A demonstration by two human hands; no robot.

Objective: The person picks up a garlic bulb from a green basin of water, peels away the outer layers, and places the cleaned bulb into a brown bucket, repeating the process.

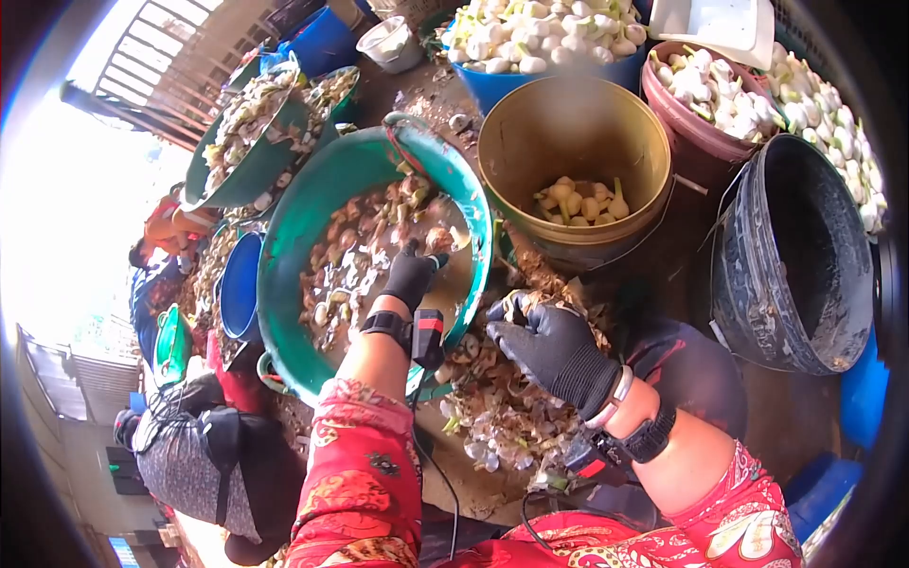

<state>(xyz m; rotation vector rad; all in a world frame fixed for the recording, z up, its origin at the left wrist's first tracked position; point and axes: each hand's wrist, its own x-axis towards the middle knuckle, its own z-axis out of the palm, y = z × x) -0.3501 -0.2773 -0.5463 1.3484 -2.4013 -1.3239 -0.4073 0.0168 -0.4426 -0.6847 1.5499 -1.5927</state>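
Observation:
My left hand (412,275), in a black glove, reaches over the green tub (276,284) with its fingers stretched out and apart. Just beyond its fingertips is a brownish onion (438,239). Murky water in the tub holds more onions (346,232) with skins and stems, plus floating peel. My right hand (554,346), gloved too, is outside the tub above a heap of peelings (516,417). Its fingers are curled together, and whatever lies between them is hidden. Dry brown stalks (544,276) show just behind that hand.
Peeled bulbs lie in the bottom of a tan bucket (492,142). A blue tub (483,87) and a pink tub (663,95) are heaped with white bulbs. A black bucket (748,275) leans at right. A person (194,454) bends at lower left. A cable (445,464) hangs between my arms.

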